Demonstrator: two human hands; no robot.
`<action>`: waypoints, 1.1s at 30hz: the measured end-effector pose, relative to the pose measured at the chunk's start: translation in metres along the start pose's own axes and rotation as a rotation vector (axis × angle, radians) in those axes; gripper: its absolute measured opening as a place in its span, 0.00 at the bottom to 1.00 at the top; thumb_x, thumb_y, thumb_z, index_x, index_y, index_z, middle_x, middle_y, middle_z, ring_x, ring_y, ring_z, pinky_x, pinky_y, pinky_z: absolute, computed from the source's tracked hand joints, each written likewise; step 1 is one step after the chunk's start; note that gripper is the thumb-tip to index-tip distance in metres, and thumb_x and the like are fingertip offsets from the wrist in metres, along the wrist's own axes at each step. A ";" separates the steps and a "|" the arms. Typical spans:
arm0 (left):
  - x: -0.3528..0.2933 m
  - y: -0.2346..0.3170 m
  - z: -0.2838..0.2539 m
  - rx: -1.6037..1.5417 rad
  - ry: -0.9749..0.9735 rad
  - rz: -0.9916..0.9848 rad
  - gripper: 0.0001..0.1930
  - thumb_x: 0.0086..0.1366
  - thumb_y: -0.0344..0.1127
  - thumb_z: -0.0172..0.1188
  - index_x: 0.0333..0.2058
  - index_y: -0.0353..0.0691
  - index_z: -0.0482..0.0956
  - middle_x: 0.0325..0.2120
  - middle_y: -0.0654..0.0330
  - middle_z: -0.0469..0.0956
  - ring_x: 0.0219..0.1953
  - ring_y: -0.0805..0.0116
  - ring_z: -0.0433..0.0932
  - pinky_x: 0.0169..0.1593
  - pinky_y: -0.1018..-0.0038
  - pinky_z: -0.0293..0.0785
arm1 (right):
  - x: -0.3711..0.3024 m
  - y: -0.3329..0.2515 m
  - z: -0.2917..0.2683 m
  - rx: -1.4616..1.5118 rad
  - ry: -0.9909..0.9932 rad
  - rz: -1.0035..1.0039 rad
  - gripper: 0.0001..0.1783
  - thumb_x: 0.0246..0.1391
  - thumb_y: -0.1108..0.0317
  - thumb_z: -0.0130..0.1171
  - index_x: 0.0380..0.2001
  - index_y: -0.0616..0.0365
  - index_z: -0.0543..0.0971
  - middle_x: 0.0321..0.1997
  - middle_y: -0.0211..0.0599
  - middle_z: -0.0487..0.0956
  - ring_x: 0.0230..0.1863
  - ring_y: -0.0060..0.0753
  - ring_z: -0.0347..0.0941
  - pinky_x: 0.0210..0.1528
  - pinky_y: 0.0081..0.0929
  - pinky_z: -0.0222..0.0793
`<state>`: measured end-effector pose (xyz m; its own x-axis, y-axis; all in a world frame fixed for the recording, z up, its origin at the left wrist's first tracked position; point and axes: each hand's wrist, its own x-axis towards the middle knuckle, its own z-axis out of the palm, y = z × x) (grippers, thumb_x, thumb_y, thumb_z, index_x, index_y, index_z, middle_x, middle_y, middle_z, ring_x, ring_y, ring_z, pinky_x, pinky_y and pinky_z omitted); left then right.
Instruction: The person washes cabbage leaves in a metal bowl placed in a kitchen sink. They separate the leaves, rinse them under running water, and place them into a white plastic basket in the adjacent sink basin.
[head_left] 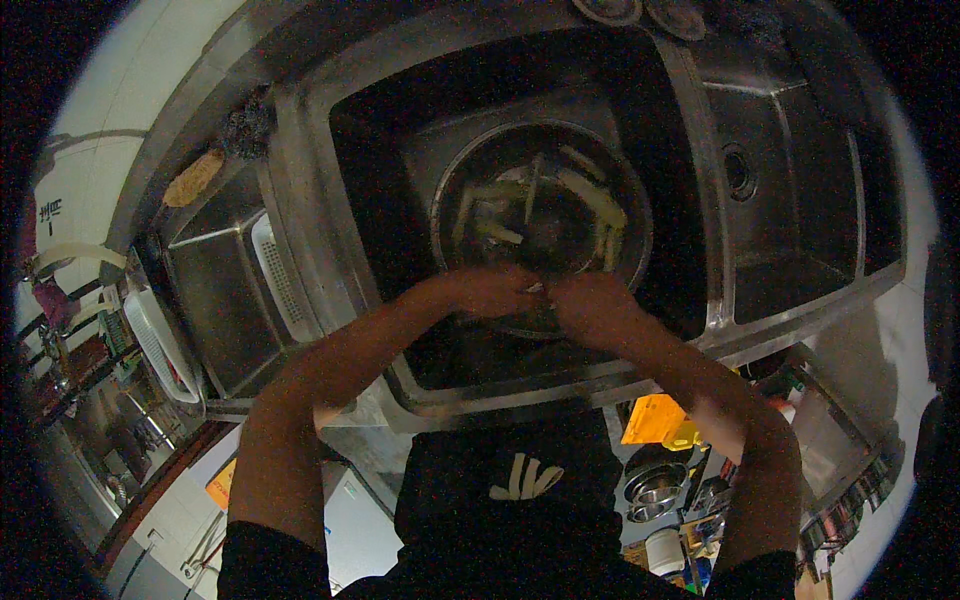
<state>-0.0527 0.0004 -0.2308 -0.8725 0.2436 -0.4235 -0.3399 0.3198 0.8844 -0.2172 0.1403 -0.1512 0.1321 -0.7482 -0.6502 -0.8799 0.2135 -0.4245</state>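
My left hand [492,292] and my right hand [592,306] meet over the near rim of a round metal basin [648,225]. Fingers of both hands are closed, with a small pale spot showing between them; what they hold is too dark and small to name. Inside the basin lie several long pale-green vegetable pieces [592,196], some along the wall and one pointing toward the middle. They seem to sit in water, though the dim light makes this hard to tell. My hands hide part of the basin's near side.
The basin stands in a deep middle sink [375,190]. A shallower sink with a drain [740,172] lies right, another sink [215,300] left, with a white perforated basket [280,275]. A tan scrubber [194,178] and a dark scouring pad [246,130] rest on the left ledge.
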 end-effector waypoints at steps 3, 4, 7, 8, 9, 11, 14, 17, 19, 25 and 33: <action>0.007 0.002 -0.002 0.042 -0.117 0.015 0.20 0.76 0.45 0.51 0.51 0.33 0.77 0.44 0.45 0.82 0.45 0.47 0.82 0.50 0.52 0.77 | -0.002 0.002 -0.008 0.152 -0.017 -0.031 0.15 0.61 0.63 0.56 0.44 0.62 0.81 0.39 0.55 0.85 0.41 0.58 0.84 0.43 0.53 0.80; 0.008 0.006 -0.002 0.065 -0.134 0.028 0.19 0.76 0.45 0.52 0.50 0.33 0.77 0.44 0.45 0.82 0.45 0.47 0.82 0.50 0.52 0.77 | -0.003 0.005 -0.009 0.198 -0.065 -0.031 0.15 0.61 0.63 0.56 0.45 0.62 0.81 0.39 0.56 0.85 0.42 0.59 0.84 0.44 0.53 0.80; -0.006 0.022 0.000 0.119 -0.053 0.112 0.17 0.77 0.44 0.51 0.48 0.34 0.78 0.42 0.45 0.83 0.42 0.50 0.83 0.47 0.55 0.77 | -0.009 0.012 -0.001 0.318 -0.168 -0.050 0.18 0.63 0.59 0.58 0.48 0.62 0.81 0.40 0.56 0.85 0.43 0.55 0.84 0.46 0.49 0.79; -0.012 0.029 0.002 0.004 -0.050 0.075 0.17 0.77 0.44 0.52 0.47 0.34 0.78 0.39 0.47 0.82 0.41 0.53 0.82 0.46 0.57 0.77 | -0.012 0.015 0.004 0.354 -0.198 -0.061 0.20 0.64 0.57 0.58 0.49 0.61 0.81 0.40 0.56 0.85 0.43 0.53 0.85 0.46 0.47 0.79; -0.017 0.036 0.004 -0.111 -0.046 0.039 0.17 0.77 0.44 0.52 0.45 0.34 0.78 0.37 0.50 0.82 0.40 0.56 0.81 0.45 0.58 0.77 | -0.014 0.018 0.009 0.520 -0.131 -0.096 0.21 0.64 0.56 0.59 0.50 0.61 0.81 0.40 0.53 0.85 0.42 0.48 0.84 0.45 0.45 0.79; -0.025 0.048 0.008 -0.313 0.040 -0.030 0.17 0.78 0.45 0.52 0.42 0.35 0.79 0.33 0.55 0.81 0.37 0.62 0.79 0.42 0.62 0.76 | -0.016 0.026 0.018 0.829 -0.057 -0.111 0.22 0.63 0.54 0.61 0.51 0.61 0.82 0.38 0.47 0.85 0.40 0.39 0.84 0.42 0.39 0.78; -0.024 0.058 0.013 -0.618 0.229 -0.089 0.16 0.78 0.45 0.53 0.39 0.38 0.80 0.29 0.64 0.78 0.34 0.72 0.74 0.38 0.69 0.74 | -0.019 0.038 0.027 1.224 -0.152 0.053 0.23 0.61 0.54 0.64 0.51 0.60 0.82 0.36 0.37 0.85 0.39 0.26 0.81 0.37 0.30 0.76; -0.014 0.061 0.016 -0.892 0.344 -0.075 0.15 0.77 0.45 0.54 0.36 0.41 0.80 0.28 0.69 0.77 0.32 0.78 0.71 0.35 0.73 0.71 | -0.019 0.036 0.039 1.143 0.172 -0.107 0.18 0.61 0.59 0.61 0.52 0.55 0.81 0.45 0.39 0.83 0.47 0.40 0.79 0.51 0.39 0.73; -0.007 0.062 0.022 -0.893 0.486 -0.057 0.15 0.77 0.45 0.54 0.35 0.43 0.80 0.27 0.70 0.76 0.31 0.80 0.70 0.34 0.75 0.69 | -0.012 0.027 0.049 1.559 0.170 0.068 0.20 0.60 0.57 0.64 0.51 0.55 0.81 0.41 0.34 0.82 0.41 0.30 0.78 0.41 0.29 0.72; 0.005 0.047 0.029 -0.759 0.965 -0.392 0.13 0.73 0.45 0.58 0.37 0.41 0.81 0.29 0.65 0.79 0.31 0.70 0.76 0.36 0.70 0.73 | 0.020 -0.010 0.046 1.548 0.750 0.402 0.23 0.62 0.54 0.63 0.54 0.57 0.77 0.43 0.36 0.81 0.41 0.31 0.78 0.41 0.29 0.75; 0.009 0.004 0.028 -1.838 0.934 0.045 0.20 0.73 0.45 0.56 0.54 0.36 0.78 0.49 0.53 0.82 0.51 0.57 0.80 0.58 0.60 0.75 | 0.036 -0.088 0.010 0.561 0.999 0.152 0.24 0.65 0.56 0.59 0.57 0.61 0.75 0.59 0.53 0.75 0.56 0.59 0.75 0.59 0.52 0.71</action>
<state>-0.0520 0.0291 -0.2360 -0.5630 -0.4056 -0.7201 0.3224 -0.9100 0.2606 -0.1301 0.1009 -0.1431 -0.5977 -0.8009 -0.0368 -0.4964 0.4057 -0.7675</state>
